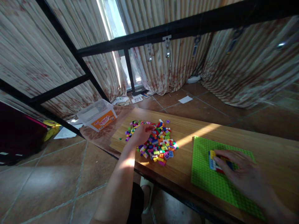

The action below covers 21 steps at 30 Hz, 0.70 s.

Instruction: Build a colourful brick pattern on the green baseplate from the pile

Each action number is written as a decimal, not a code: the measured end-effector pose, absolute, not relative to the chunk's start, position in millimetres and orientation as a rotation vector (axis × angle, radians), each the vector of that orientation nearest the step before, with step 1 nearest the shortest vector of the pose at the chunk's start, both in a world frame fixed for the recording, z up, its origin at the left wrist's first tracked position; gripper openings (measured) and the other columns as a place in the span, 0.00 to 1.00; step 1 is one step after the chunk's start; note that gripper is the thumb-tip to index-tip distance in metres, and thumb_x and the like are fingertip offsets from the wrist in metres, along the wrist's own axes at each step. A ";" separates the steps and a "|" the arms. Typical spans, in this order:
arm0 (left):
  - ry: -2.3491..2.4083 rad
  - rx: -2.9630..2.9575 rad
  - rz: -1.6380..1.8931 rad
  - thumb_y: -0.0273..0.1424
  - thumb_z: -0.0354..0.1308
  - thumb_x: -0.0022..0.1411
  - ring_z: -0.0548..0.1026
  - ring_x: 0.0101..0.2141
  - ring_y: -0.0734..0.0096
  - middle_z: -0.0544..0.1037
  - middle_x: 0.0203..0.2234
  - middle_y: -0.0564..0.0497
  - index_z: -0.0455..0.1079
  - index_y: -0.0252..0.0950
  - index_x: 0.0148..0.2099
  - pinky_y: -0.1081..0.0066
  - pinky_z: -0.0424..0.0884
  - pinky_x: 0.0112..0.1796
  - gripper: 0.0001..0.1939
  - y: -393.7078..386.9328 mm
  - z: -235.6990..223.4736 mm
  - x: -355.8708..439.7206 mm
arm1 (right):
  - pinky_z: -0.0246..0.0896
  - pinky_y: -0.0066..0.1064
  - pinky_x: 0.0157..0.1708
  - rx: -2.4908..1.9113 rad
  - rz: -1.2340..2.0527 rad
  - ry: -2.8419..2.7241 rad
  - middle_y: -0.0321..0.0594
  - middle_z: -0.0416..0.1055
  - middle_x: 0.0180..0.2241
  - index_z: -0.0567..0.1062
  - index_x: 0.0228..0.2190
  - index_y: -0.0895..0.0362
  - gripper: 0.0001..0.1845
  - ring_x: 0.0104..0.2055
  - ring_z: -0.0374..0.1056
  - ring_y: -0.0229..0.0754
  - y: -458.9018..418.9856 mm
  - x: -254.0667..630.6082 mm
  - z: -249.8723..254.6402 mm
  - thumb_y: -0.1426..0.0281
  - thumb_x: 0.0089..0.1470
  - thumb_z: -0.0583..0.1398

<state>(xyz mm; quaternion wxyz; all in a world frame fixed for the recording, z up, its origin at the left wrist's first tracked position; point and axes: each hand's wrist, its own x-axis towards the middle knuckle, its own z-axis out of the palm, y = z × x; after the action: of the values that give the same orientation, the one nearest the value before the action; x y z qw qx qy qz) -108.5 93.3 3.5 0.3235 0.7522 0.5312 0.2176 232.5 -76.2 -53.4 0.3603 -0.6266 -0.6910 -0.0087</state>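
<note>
My left hand (143, 134) is over a heap of loose, many-coloured toy building bricks (158, 144) on the wooden tabletop. Its fingers are curled together, and whatever is between them is too small to make out. On the right lies a green studded baseplate (201, 165). A small block of joined toy bricks (212, 163), with yellow, blue, white and red parts, stands on it. My right hand (240, 171) grips this block, thumb and index finger at its yellow brick; the hand hides the block's right part.
A clear plastic box (97, 115) with an orange label stands at the table's left end, on a brown cloth (90, 133). Black metal bars (140, 37) cross in front of striped curtains (168, 68). Papers (185, 99) lie on the tiled floor beyond the table.
</note>
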 end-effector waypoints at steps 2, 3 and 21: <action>1.402 1.893 0.674 0.19 0.50 0.57 0.77 0.36 0.69 0.82 0.36 0.48 0.77 0.32 0.47 0.72 0.72 0.38 0.19 98.1 2.3 -115.9 | 0.69 0.51 0.40 -1.613 -0.012 -1.768 0.39 0.78 0.36 0.76 0.37 0.45 0.13 0.39 0.74 0.55 -76.0 232.4 -53.2 0.53 0.55 0.58; 1.447 1.865 0.716 0.19 0.50 0.56 0.77 0.36 0.69 0.82 0.36 0.48 0.77 0.32 0.46 0.72 0.72 0.38 0.19 100.2 2.3 -120.4 | 0.69 0.51 0.40 -1.608 -0.016 -1.763 0.40 0.78 0.35 0.76 0.37 0.45 0.13 0.38 0.74 0.56 -75.9 232.4 -53.1 0.53 0.55 0.58; 1.875 2.461 0.386 0.27 0.51 0.61 0.71 0.48 0.57 0.78 0.44 0.43 0.78 0.40 0.48 0.61 0.65 0.52 0.17 113.2 -11.2 -93.5 | 0.68 0.49 0.43 -1.583 -0.082 -1.722 0.40 0.78 0.36 0.77 0.37 0.48 0.11 0.39 0.74 0.51 -79.1 230.3 -43.5 0.58 0.58 0.58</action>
<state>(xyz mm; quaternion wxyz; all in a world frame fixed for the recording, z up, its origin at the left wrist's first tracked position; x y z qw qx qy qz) -93.5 113.2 -11.2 0.0118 0.7892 0.6014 0.1239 230.3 -79.1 -43.5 0.3898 -0.6228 -0.6776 -0.0323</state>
